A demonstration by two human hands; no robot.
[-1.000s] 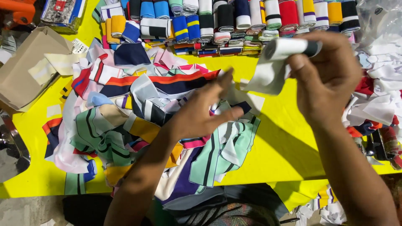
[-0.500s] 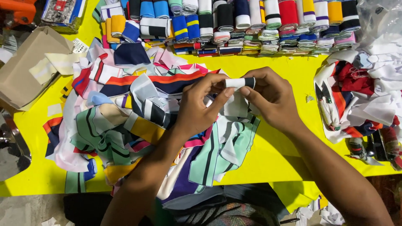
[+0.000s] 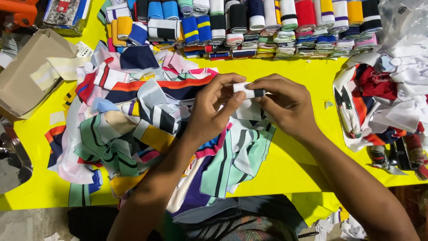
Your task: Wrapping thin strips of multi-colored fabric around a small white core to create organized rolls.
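Head view, change: a second ago the right hand (image 3: 285, 105) held a white strip up alone, off to the right, its tail hanging loose; now both hands meet at centre and the strip is a tight small roll (image 3: 248, 90), with no loose tail showing.
Meaning: the rolling looks nearly finished.
Left hand (image 3: 213, 109): fingers pinch the roll's left end.
Right hand: fingertips closed on the roll's right, dark-edged end.
Roll position: between both hands' fingertips, held above the loose pile (image 3: 147, 129).
Table (image 3: 294, 165): yellow; a row of finished rolls (image 3: 249, 24) at the far edge.
Other: scrap heap (image 3: 383, 96) right, box (image 3: 26, 73) left.
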